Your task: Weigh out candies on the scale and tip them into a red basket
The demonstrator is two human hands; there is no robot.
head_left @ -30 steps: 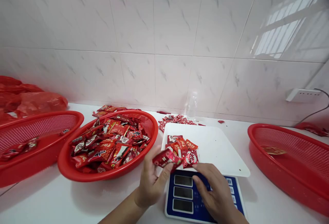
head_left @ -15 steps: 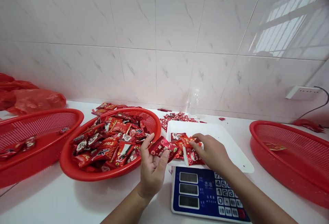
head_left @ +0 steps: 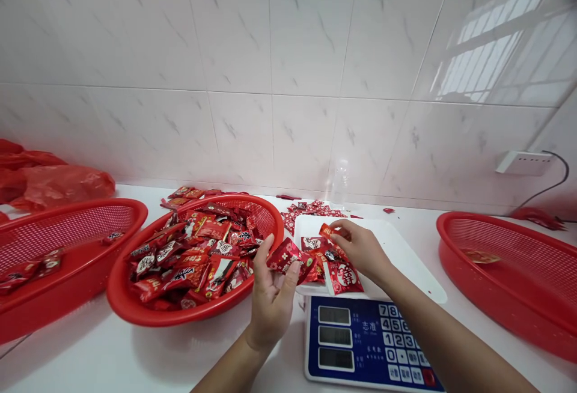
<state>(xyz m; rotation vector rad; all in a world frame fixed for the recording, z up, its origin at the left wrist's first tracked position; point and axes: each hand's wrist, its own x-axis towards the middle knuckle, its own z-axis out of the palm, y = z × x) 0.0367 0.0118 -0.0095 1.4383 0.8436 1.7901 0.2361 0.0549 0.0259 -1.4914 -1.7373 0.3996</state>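
Note:
Between the thumb and fingers of my left hand (head_left: 270,303) is a dark red flowered snack packet (head_left: 285,256). My right hand (head_left: 359,249) pinches a small orange-red packet (head_left: 328,232) above the white tray (head_left: 396,255). On the tray's left part lie several red packets, among them a red and white packet (head_left: 343,277) and a dark one with a white label (head_left: 313,243). Left of my left hand, a red oval basket (head_left: 148,315) is heaped with similar packets (head_left: 193,267). The tray sits on a blue digital scale (head_left: 369,345).
Another red basket (head_left: 90,273) at the left holds a few packets. At the right stands a red basket (head_left: 500,309) with a packet inside. Loose packets (head_left: 311,208) and a clear plastic container (head_left: 339,182) lie by the tiled wall. A power strip (head_left: 525,163) is at right.
My right hand has lifted the orange-red packet up and slightly left from the pile on the tray. The red and white packet shows more fully. My left hand keeps its packet.

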